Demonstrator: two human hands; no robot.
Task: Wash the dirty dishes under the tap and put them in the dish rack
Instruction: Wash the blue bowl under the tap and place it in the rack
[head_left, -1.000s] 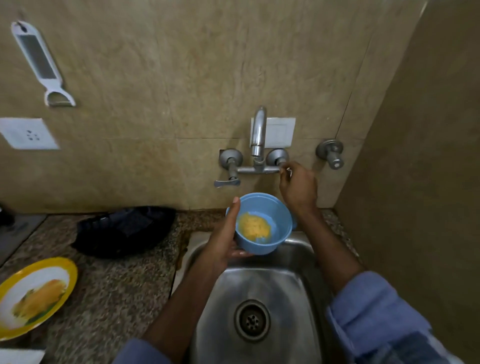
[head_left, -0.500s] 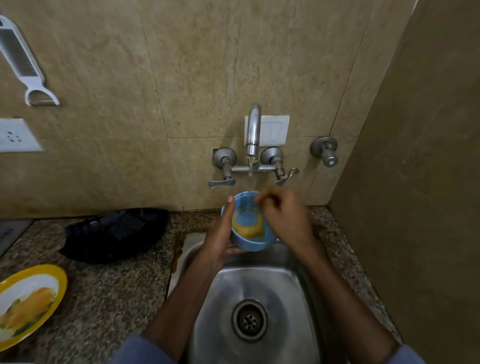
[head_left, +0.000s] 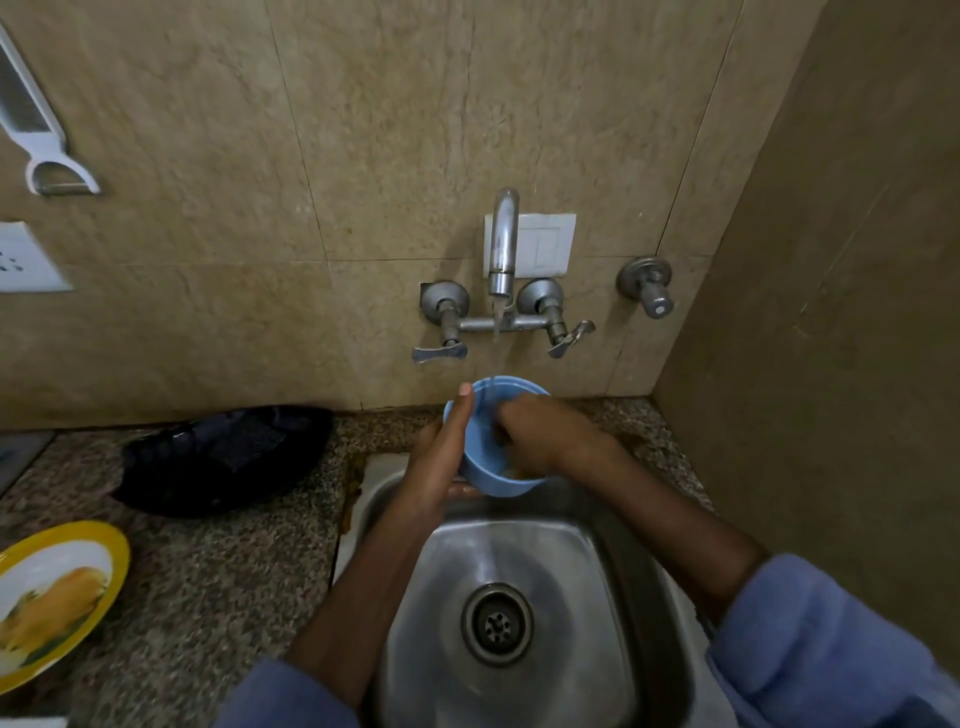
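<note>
Blue round plastic bowl (head_left: 491, 479) sits at centre frame, over the back edge of the steel sink (head_left: 576, 551), right under the chrome wall tap (head_left: 504, 244). A thin stream of water falls into it.

Left hand (head_left: 441, 460) grips it, thumb up the left wall to the rim, fingers wrapped beneath. Right hand (head_left: 543, 436) blocks the bowl's mouth, fingers dipped inside and blurred; curled or flat, cannot tell.

On the speckled stone counter (head_left: 208, 577), mid-left, is a black plastic basket (head_left: 223, 457). At lower left is a yellow-rimmed plate (head_left: 118, 551) with yellow smears. A white grater-peeler (head_left: 36, 140) hangs at upper left.
</note>
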